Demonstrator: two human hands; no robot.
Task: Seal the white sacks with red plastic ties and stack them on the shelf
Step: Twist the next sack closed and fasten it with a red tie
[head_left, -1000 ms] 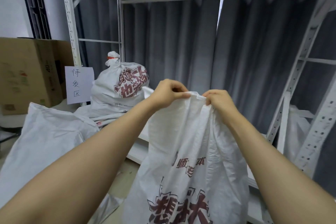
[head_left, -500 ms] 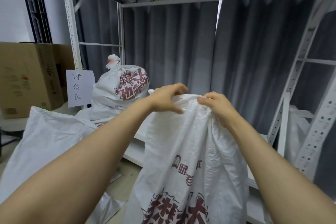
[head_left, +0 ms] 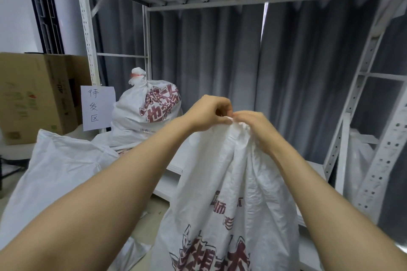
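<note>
A white woven sack (head_left: 231, 200) with red print stands upright in front of me, its mouth bunched into a narrow neck. My left hand (head_left: 209, 112) and my right hand (head_left: 253, 125) meet at the top and both pinch the gathered neck. A sealed white sack (head_left: 145, 112) sits at the left of the low shelf (head_left: 169, 182), closed with a red plastic tie (head_left: 137, 75). No loose tie shows in either hand.
Another white sack (head_left: 57, 174) lies on the floor at my left. A cardboard box (head_left: 33, 97) and a paper sign (head_left: 97, 108) stand behind it. White metal shelf uprights (head_left: 356, 138) rise on the right, with grey curtains behind.
My hands have drawn together, gathering the open sack mouth into a tight bunch. The left hand released its first hold and took a new one nearer the right hand.
</note>
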